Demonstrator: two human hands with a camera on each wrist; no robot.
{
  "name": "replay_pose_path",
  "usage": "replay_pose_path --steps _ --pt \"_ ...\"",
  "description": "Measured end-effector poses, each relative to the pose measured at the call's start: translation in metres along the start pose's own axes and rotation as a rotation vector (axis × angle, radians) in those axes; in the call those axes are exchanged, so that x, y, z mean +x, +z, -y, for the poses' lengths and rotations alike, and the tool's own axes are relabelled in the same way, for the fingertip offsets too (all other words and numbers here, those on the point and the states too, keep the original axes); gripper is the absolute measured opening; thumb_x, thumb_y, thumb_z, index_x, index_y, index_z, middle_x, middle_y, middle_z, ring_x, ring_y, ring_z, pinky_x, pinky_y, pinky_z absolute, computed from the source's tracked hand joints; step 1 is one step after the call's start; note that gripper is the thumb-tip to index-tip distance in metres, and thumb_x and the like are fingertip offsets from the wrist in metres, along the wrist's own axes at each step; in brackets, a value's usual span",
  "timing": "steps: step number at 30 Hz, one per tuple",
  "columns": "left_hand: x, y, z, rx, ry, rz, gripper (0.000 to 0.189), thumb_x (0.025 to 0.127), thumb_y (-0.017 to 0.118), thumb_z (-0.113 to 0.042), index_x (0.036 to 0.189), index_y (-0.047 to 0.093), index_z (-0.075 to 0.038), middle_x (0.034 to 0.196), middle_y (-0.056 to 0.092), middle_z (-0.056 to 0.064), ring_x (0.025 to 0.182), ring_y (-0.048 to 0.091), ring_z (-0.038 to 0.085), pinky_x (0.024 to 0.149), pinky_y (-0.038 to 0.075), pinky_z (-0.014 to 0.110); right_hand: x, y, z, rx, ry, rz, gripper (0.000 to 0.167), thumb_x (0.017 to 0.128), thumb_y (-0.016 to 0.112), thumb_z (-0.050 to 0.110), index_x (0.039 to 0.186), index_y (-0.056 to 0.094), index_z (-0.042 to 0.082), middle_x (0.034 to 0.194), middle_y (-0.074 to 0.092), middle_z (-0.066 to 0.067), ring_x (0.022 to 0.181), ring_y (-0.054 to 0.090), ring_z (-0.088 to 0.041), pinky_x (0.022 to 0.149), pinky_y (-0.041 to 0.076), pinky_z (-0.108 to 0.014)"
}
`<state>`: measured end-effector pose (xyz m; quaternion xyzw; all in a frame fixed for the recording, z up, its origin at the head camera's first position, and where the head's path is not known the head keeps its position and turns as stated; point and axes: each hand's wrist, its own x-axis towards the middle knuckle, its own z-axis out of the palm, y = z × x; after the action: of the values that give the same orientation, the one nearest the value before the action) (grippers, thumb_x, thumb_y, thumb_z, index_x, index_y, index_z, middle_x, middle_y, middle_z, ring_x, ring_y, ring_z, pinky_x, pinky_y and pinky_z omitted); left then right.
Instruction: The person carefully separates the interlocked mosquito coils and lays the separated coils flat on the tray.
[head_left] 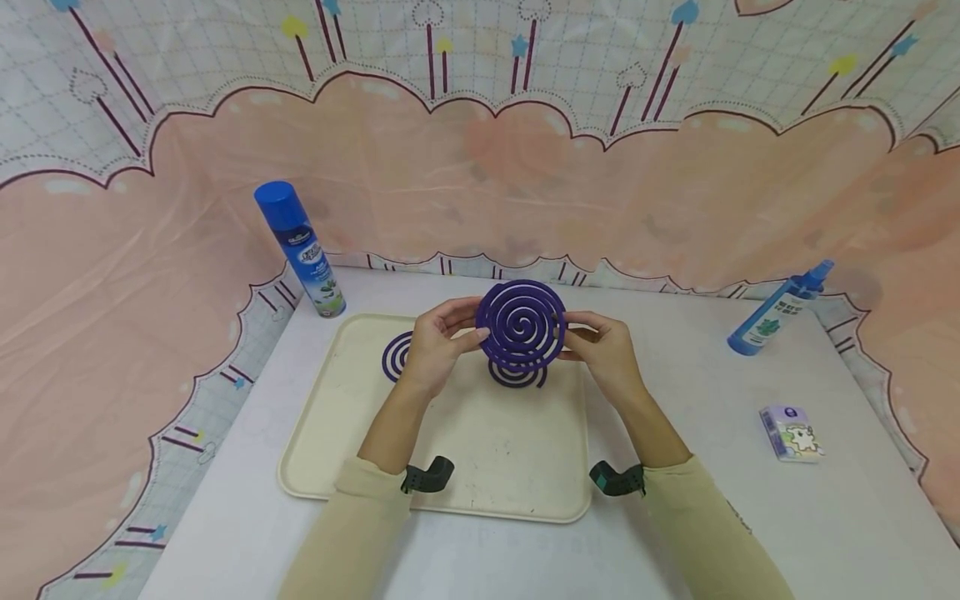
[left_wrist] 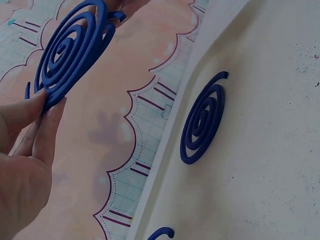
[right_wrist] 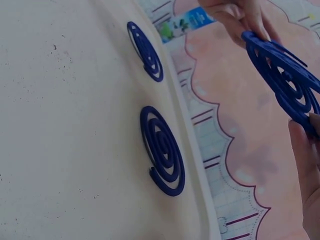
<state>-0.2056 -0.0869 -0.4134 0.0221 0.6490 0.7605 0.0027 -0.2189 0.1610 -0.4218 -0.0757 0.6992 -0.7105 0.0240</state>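
Observation:
Both hands hold up a dark blue mosquito coil [head_left: 522, 323] above the tray's far edge, its spiral face toward the head camera. It looks thick, with overlapping rings and a loose end sticking out in the left wrist view. The left hand [head_left: 435, 350] pinches its left rim between thumb and fingers. At the right rim, the right hand [head_left: 606, 350] grips it with the fingertips. Two more coils lie flat on the cream tray [head_left: 480, 467]: the left coil [right_wrist: 145, 52] is partly behind the left hand in the head view, the right coil [right_wrist: 162, 150] partly behind the held one.
A blue spray can [head_left: 300, 250] stands beyond the tray's back left corner. To the right are a blue spray bottle [head_left: 780, 308] and, closer in, a small printed box [head_left: 792, 433]. A patterned cloth [head_left: 525, 183] hangs behind the white table [head_left: 675, 533].

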Motion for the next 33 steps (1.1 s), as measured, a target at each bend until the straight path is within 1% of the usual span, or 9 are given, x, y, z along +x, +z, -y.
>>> replay_pose_path --steps 5,12,17,20,23,27,29,31,33 --pt "-0.0004 -0.0002 0.0004 0.011 -0.023 -0.001 0.049 0.087 0.069 0.014 0.134 0.061 0.003 0.123 0.070 0.021 0.097 0.069 0.007 0.079 0.063 0.025 -0.0005 0.0008 -0.0009 -0.016 -0.024 -0.012 0.032 0.093 0.067 -0.004 0.121 0.062 -0.019 0.093 0.074 0.017 0.081 0.074 -0.002 0.070 0.064 -0.027" --pt "0.0003 -0.0005 0.0035 0.033 -0.044 -0.010 0.048 0.088 0.069 0.013 0.133 0.063 0.000 0.116 0.073 0.018 0.093 0.073 0.005 0.079 0.064 0.026 -0.0009 0.0020 -0.0039 -0.082 -0.086 -0.035 0.027 0.091 0.069 -0.006 0.115 0.066 -0.017 0.090 0.073 0.020 0.078 0.073 0.000 0.068 0.064 -0.025" --pt "-0.0006 -0.0004 0.0041 0.057 -0.061 -0.018 0.047 0.088 0.070 0.012 0.133 0.064 -0.002 0.118 0.073 0.020 0.092 0.073 0.005 0.079 0.064 0.027 -0.0012 0.0028 -0.0062 -0.108 -0.101 -0.057 0.025 0.090 0.070 -0.008 0.112 0.068 -0.018 0.088 0.071 0.020 0.077 0.073 0.001 0.068 0.063 -0.026" --pt "-0.0010 -0.0001 0.0037 0.059 -0.065 -0.021 0.047 0.088 0.071 0.011 0.132 0.064 -0.002 0.119 0.072 0.023 0.092 0.073 0.006 0.078 0.064 0.026 -0.0018 0.0033 -0.0061 -0.118 -0.108 -0.066 0.024 0.089 0.070 -0.009 0.111 0.068 -0.017 0.089 0.071 0.017 0.079 0.073 0.001 0.068 0.064 -0.026" --pt "-0.0012 0.0001 0.0037 0.067 -0.062 -0.018 0.048 0.087 0.071 0.012 0.133 0.064 -0.002 0.120 0.071 0.025 0.091 0.073 0.006 0.076 0.064 0.026 -0.0027 0.0035 -0.0057 -0.137 -0.110 -0.076 0.023 0.089 0.070 -0.009 0.111 0.070 -0.015 0.095 0.073 0.007 0.080 0.073 0.001 0.068 0.064 -0.027" --pt "-0.0010 0.0003 0.0044 0.076 -0.058 -0.011 0.049 0.087 0.071 0.012 0.133 0.063 0.000 0.122 0.070 0.026 0.092 0.072 0.007 0.075 0.064 0.026 -0.0033 0.0036 -0.0062 -0.162 -0.116 -0.087 0.022 0.089 0.070 -0.009 0.110 0.070 -0.014 0.106 0.072 -0.019 0.082 0.072 0.002 0.069 0.064 -0.026" --pt "-0.0009 0.0005 0.0047 0.075 -0.061 -0.011 0.049 0.087 0.071 0.012 0.133 0.063 0.000 0.123 0.069 0.026 0.094 0.072 0.008 0.076 0.064 0.026 -0.0032 0.0033 -0.0069 -0.179 -0.125 -0.091 0.022 0.089 0.070 -0.009 0.110 0.070 -0.014 0.110 0.070 -0.028 0.082 0.072 0.003 0.069 0.063 -0.025" --pt "-0.0009 0.0008 0.0048 0.077 -0.064 -0.011 0.048 0.087 0.071 0.012 0.133 0.063 0.000 0.124 0.069 0.026 0.098 0.072 0.012 0.076 0.064 0.026 -0.0030 0.0033 -0.0078 -0.195 -0.137 -0.101 0.021 0.089 0.070 -0.009 0.109 0.071 -0.014 0.111 0.069 -0.032 0.082 0.071 0.004 0.069 0.063 -0.024" --pt "-0.0012 0.0012 0.0045 0.073 -0.066 -0.007 0.048 0.087 0.071 0.012 0.133 0.063 0.000 0.125 0.068 0.025 0.103 0.070 0.017 0.077 0.064 0.026 -0.0030 0.0035 -0.0083 -0.211 -0.150 -0.111 0.020 0.089 0.071 -0.007 0.108 0.072 -0.013 0.110 0.069 -0.032 0.083 0.071 0.006 0.069 0.063 -0.024"
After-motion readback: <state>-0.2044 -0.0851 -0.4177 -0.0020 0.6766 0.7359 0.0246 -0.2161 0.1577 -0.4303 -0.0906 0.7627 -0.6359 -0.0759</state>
